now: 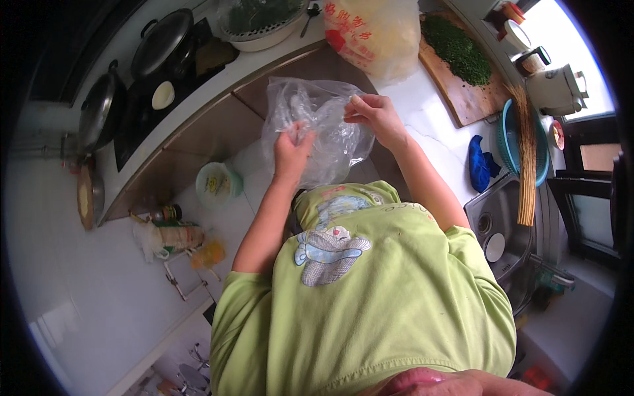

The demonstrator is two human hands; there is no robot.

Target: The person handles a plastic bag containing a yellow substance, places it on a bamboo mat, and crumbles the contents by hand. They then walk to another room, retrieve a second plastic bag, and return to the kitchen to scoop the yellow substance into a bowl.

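Observation:
A clear plastic bag (327, 148) hangs in front of my body, crumpled and see-through. My left hand (292, 151) grips its left side, partly seen through the film. At the bag's upper right edge, my right hand (371, 116) pinches the plastic between thumb and fingers. Beyond both hands, on the counter corner, stands a filled plastic bag (379, 37) with red printing and pale contents. To its right, chopped green herbs (455, 49) lie heaped on a wooden cutting board (465, 109).
A steel sink (505, 213) holds a white bowl (494, 247). Beside it are a blue cloth (480, 163) and a teal basin (507, 133) with a straw whisk (526, 163) across it. Lidded pans (163, 44) occupy the stove at left. A bin (218, 183) stands on the floor.

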